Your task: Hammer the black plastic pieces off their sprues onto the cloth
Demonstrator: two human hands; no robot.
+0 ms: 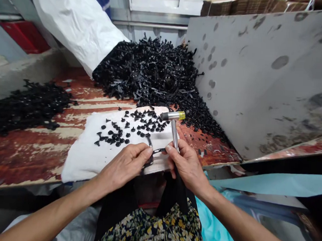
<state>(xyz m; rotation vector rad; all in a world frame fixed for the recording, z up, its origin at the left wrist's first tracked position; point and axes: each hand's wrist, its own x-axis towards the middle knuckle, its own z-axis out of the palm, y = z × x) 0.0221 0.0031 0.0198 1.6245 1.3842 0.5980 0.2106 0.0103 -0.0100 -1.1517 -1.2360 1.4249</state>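
Note:
My right hand (185, 162) is closed around the handle of a small mallet (174, 130), its head upright with one dark end and one yellow end. The thumb and finger of that hand also pinch one end of a small black slotted part (159, 150). My left hand (128, 163) is closed on more black pieces at the part's other end; their exact shape is partly hidden by the fingers. Just beyond the hands, several small black flat-headed pegs (118, 134) lie scattered on a white cloth (86, 152).
A large heap of black parts (155, 69) spills from a white sack (82, 24) at the back. Another black pile (28, 105) is on the left of the worn red tabletop (19, 155). A stained grey board (256, 75) stands along the right.

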